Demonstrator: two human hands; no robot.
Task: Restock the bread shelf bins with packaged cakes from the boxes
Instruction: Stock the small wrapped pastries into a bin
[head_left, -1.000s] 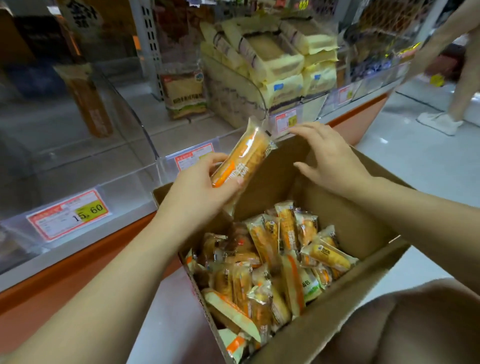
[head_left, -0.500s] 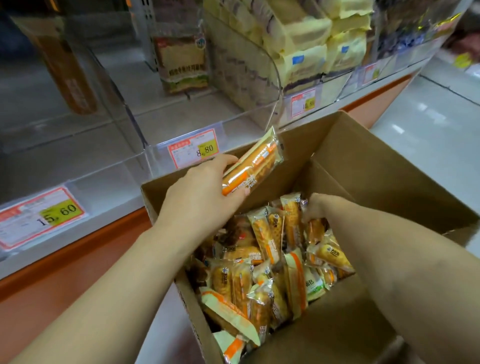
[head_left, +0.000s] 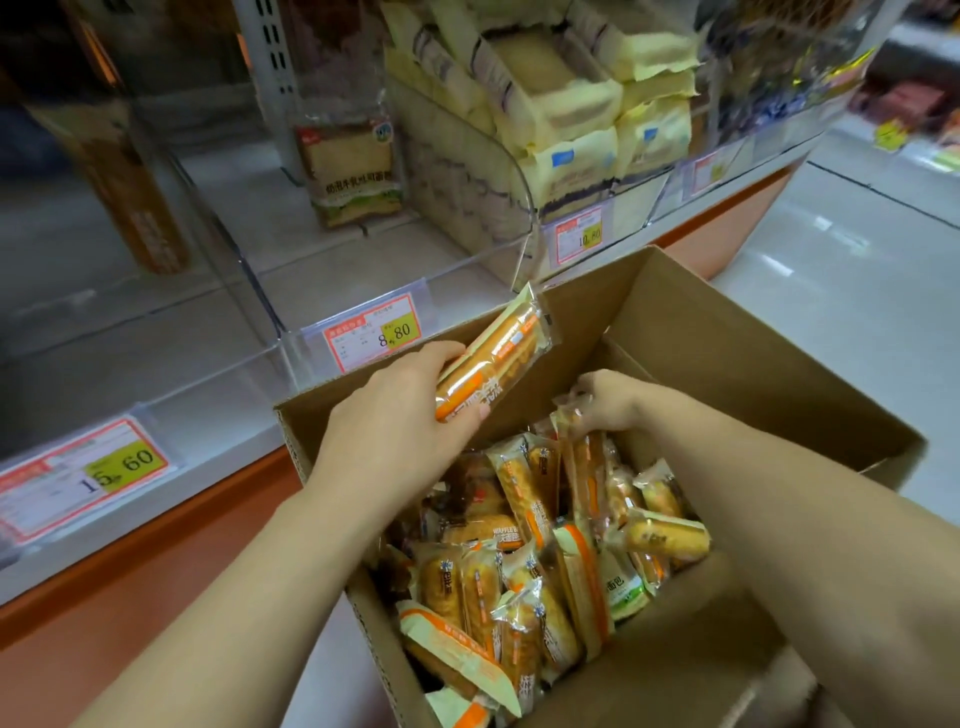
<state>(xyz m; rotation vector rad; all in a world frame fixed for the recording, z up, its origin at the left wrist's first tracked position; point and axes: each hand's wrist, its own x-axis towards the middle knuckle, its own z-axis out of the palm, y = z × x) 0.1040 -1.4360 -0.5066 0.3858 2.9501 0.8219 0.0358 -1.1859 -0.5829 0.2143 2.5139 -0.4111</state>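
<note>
With one wrapped cake (head_left: 493, 358) clenched in the left hand (head_left: 400, 421) at frame centre, a second is best pinched by its crimped end by the right hand (head_left: 605, 402) in the box (head_left: 727, 332), then both laid flat in the clear bin (head_left: 291, 291) upper left.

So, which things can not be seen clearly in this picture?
- Right hand fingertips: buried among the packaged cakes, so its grip is unclear.
- Cardboard box bottom: covered by cakes; the near corner is cut off by the frame's lower edge.
- Small print on the 8.80 price tag: too small.
- Packages in the far right bin: blurred.
</note>
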